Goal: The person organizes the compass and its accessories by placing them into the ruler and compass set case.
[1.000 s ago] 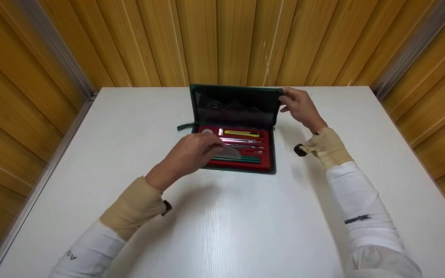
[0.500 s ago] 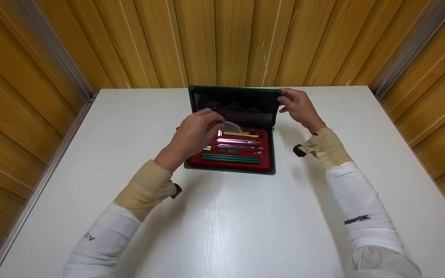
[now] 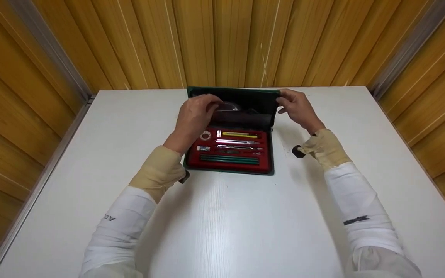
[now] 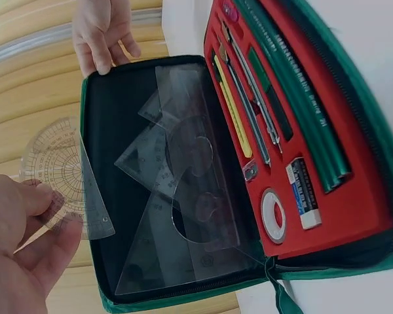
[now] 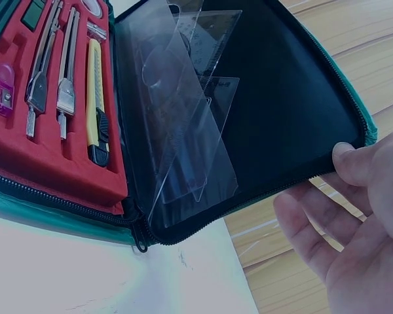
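Observation:
My left hand [image 3: 193,117] pinches a clear protractor [image 4: 60,160] between thumb and fingers, in front of the raised lid of a green zip case [image 3: 272,170]. At the lid's far right corner, my right hand [image 3: 299,110] holds the edge between thumb and fingers. Clear set squares [image 4: 150,160] sit partly inside the lid's transparent pocket [image 4: 213,190]. In the red tray [image 4: 354,216] lie green pencils [image 4: 301,91], two metal compasses [image 5: 67,85], a yellow utility knife [image 5: 93,98], an eraser [image 4: 302,193], a white ring [image 4: 273,216] and a pink sharpener [image 5: 3,90].
The case stands near the back of a white table [image 3: 245,224]. Wood-look panels [image 3: 230,42] rise behind the table and along both sides. A green zip-end strap [image 4: 285,297] hangs by the case's hinge.
My left hand has carried the protractor up and away from over the tray to the front of the lid, uncovering the tray's left part. My right hand keeps its hold on the lid.

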Action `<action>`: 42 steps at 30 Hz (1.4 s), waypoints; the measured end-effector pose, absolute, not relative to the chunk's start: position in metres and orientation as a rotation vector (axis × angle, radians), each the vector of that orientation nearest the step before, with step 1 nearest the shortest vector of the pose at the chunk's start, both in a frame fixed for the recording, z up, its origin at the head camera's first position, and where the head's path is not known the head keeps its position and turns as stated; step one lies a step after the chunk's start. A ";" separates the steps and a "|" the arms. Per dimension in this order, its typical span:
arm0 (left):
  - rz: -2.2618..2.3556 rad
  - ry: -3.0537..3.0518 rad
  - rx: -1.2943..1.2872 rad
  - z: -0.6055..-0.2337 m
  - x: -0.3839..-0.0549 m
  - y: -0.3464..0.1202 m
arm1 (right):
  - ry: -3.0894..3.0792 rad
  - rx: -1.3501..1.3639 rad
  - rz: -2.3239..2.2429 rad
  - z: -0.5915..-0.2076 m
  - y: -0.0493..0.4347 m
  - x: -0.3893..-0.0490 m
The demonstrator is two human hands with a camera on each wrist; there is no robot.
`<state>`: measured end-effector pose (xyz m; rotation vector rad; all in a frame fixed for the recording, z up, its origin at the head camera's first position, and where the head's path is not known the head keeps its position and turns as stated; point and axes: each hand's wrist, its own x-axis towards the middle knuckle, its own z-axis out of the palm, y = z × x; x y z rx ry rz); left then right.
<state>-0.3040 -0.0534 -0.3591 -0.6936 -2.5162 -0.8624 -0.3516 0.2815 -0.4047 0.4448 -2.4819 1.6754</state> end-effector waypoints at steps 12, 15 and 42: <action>-0.734 -2.378 -0.694 -0.365 -0.328 -0.030 | -2.472 0.452 1.656 -0.403 0.283 -0.349; -0.677 -2.361 -0.694 -0.369 -0.332 -0.026 | -2.473 0.458 1.652 -0.403 0.283 -0.347; -0.169 -2.330 -0.617 -0.404 -0.346 -0.017 | -2.476 0.473 1.669 -0.402 0.282 -0.342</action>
